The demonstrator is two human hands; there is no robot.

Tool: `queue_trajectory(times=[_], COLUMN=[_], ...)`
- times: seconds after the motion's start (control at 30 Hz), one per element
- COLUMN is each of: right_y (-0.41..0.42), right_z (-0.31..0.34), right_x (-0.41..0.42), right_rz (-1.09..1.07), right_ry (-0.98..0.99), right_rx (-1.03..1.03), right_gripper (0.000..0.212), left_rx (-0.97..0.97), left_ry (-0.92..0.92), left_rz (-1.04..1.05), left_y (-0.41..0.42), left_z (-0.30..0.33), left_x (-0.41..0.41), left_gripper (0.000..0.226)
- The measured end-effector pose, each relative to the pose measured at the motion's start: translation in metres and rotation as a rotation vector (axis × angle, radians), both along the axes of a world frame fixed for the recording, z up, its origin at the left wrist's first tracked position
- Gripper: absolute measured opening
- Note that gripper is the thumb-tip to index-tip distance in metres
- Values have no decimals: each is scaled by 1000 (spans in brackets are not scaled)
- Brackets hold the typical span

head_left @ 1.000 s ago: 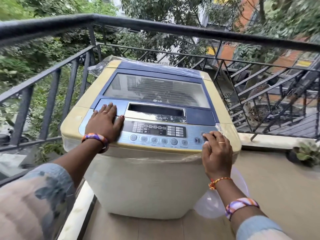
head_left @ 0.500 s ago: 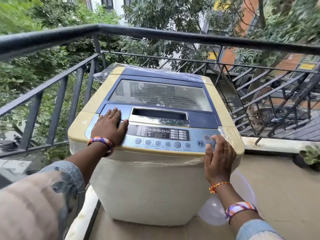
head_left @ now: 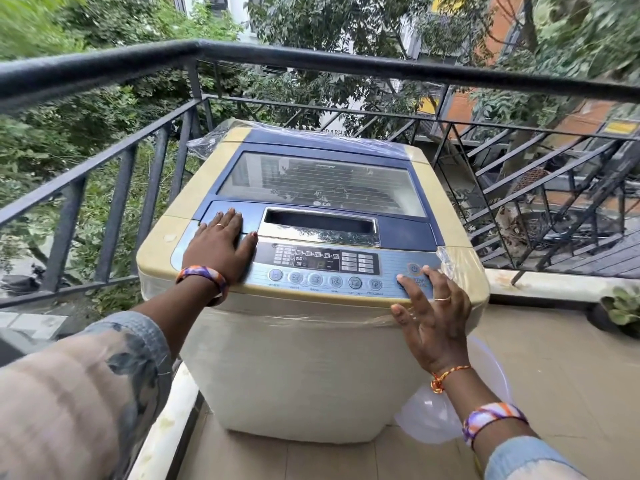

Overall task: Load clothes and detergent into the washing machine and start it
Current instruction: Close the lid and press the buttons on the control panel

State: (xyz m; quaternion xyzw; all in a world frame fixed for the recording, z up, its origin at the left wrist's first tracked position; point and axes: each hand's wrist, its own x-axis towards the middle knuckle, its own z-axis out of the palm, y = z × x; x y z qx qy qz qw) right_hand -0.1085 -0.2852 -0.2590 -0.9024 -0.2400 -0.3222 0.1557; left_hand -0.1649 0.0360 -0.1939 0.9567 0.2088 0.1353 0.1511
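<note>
Fingers of the right hand (head_left: 433, 320) spread, index fingertip touching the washing machine (head_left: 304, 358) control panel (head_left: 346, 271); left hand (head_left: 218, 249) rests flat beside its closed lid (head_left: 322, 183).

The washing machine (head_left: 311, 271) stands in the balcony corner, railing (head_left: 311, 62) behind and to its left. The left hand (head_left: 218, 249) lies flat on the lid's front left; the right hand (head_left: 431, 315) touches the control panel (head_left: 329, 268) at its right end.

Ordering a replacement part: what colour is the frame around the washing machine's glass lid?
Dark blue, on the lid frame; head view, the only one.
</note>
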Motion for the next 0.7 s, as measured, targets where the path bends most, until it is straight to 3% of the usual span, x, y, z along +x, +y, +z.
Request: queue_trajectory(times=[0.7], right_y=[2], right_z=[-6], right_x=[2], right_rz=[-30], right_ry=[-91], right_rx=[-3], right_gripper=[44], left_rx=[3], left_ry=[-25], left_rz=[26], left_y=[-3], left_z=[-1], left_x=[1], left_gripper=[55])
